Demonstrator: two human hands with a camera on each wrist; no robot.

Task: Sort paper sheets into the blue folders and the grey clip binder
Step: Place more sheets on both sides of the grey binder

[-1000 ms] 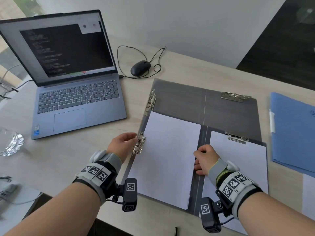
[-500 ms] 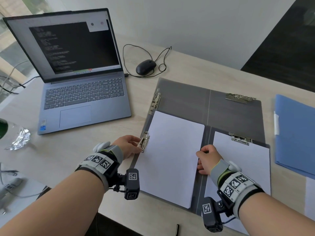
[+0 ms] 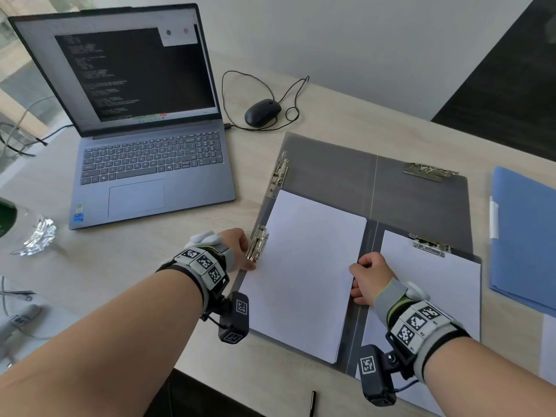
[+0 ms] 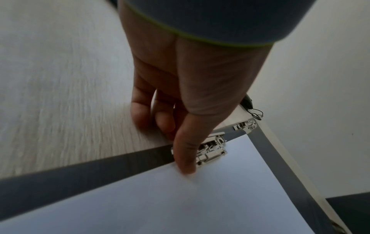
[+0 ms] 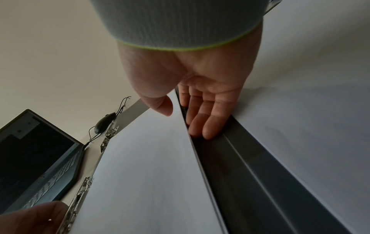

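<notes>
A grey clip binder [image 3: 331,173] lies open on the table. A white paper stack [image 3: 304,272] rests on its left half beside a metal side clip [image 3: 258,243]. My left hand [image 3: 240,251] is at that clip [image 4: 212,150]: the thumb [image 4: 186,158] lies across it with its tip on the paper's edge, and the fingers curl at the binder's rim. My right hand [image 3: 361,275] pinches the stack's right edge [image 5: 150,174], thumb [image 5: 160,104] on top, fingers [image 5: 204,123] underneath. Another sheet [image 3: 436,284] sits under a top clip [image 3: 428,246] on the right. A blue folder [image 3: 529,236] lies far right.
An open laptop [image 3: 150,164] stands at the back left, with a wired mouse [image 3: 261,112] behind the binder. Crumpled foil [image 3: 39,236] lies at the left edge. A pen [image 3: 313,403] is at the front edge, and a loose white sheet [image 3: 549,347] at the far right.
My left hand has closed in on the side clip, its thumb now on the paper's edge. My right hand keeps its hold on the stack's right edge.
</notes>
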